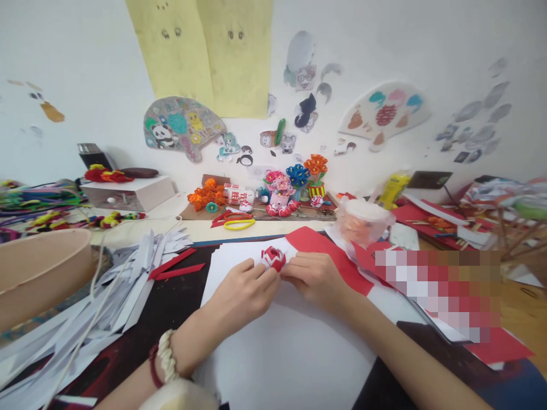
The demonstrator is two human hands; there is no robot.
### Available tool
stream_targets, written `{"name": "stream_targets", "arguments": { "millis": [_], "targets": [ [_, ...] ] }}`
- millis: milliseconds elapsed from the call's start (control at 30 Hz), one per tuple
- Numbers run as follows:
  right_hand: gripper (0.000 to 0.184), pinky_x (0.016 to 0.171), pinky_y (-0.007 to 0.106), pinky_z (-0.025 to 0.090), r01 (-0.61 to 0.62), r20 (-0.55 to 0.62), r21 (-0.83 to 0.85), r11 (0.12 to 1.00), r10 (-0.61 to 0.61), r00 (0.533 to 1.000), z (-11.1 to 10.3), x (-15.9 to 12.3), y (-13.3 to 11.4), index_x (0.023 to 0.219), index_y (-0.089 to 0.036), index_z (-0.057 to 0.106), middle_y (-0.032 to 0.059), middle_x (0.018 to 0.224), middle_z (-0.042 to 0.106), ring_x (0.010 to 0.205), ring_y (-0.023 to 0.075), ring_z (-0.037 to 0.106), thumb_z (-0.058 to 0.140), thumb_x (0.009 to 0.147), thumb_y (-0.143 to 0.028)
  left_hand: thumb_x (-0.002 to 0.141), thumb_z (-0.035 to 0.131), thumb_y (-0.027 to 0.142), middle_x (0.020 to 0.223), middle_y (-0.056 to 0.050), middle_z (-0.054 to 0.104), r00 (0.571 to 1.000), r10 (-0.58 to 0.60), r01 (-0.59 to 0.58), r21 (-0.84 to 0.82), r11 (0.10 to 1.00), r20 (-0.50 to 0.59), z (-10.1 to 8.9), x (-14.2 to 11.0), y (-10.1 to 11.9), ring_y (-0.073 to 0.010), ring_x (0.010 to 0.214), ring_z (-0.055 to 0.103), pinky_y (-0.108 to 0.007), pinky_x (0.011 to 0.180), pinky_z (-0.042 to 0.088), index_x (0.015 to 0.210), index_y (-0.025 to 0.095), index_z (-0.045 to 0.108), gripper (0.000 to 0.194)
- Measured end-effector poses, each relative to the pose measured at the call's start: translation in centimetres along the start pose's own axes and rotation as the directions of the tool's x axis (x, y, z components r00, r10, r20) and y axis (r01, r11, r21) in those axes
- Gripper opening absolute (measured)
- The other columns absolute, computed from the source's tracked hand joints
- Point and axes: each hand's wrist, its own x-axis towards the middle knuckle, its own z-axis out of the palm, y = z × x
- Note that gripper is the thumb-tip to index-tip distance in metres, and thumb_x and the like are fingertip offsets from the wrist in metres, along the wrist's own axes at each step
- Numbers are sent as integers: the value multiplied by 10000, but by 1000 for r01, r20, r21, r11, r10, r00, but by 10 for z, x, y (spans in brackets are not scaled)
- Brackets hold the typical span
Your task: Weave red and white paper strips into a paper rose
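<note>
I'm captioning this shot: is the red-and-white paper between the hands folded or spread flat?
Folded: the red-and-white paper forms a compact, rounded piece with zigzag bands, between the fingers of the left hand and right hand.

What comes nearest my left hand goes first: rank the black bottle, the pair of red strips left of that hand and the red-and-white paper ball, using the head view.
From the left hand:
1. Red-and-white paper ball: held at the hand.
2. Pair of red strips: apart, off to its left.
3. Black bottle: far back, well to the left.
</note>
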Motion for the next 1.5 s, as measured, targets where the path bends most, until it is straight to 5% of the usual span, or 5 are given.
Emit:
{"name": "stream_targets", "arguments": {
  "millis": [167, 300, 500, 867, 1500],
  "targets": [
    [257, 521, 246, 286, -30, 79, 19, 999, 29, 996, 3, -2, 2, 687, -176, 623, 11, 615, 626, 572, 130, 519, 501, 899, -98, 956, 350, 36, 698, -18, 555, 995, -70, 77, -110, 991, 68, 5, 0, 2, -156, 589, 449, -326, 551, 285, 741, 155, 557, 322],
    [154, 551, 221, 354, -183, 28, 101, 978, 181, 983, 1, -1, 1, 760, -189, 646, 2, 665, 661, 612, 130, 580, 571, 846, -86, 986, 418, 137, 740, -17, 580, 972, -225, 231, -133, 964, 64, 6, 0, 2, -164, 630, 468, -315, 572, 295, 800, 167, 581, 248],
    [136, 553, 209, 390, -313, -4, 250, 916, 324, 946, -4, 4, -3, 743, -192, 603, -2, 699, 662, 607, 124, 578, 587, 826, -86, 991, 456, 208, 759, -24, 606, 955, -296, 296, -95, 950, 21, 4, 1, 1, -177, 683, 492, -306, 614, 322, 837, 169, 590, 208],
    [121, 576, 220, 400, -269, -19, 206, 941, 278, 960, -3, 3, -2, 764, -198, 599, 13, 718, 670, 629, 140, 591, 576, 843, -109, 979, 443, 152, 720, -18, 589, 957, -286, 275, -156, 949, -48, 4, 1, 3, -161, 651, 478, -313, 598, 328, 861, 167, 619, 213],
    [187, 552, 235, 327, -229, -92, 123, 966, 241, 966, -1, 4, -3, 748, -192, 577, -4, 657, 642, 605, 137, 506, 526, 915, -125, 906, 529, 96, 896, -32, 593, 896, -440, 425, -386, 819, 54, 1, 7, 2, -188, 800, 466, -324, 695, 319, 854, 179, 574, 107]
  ]
}}
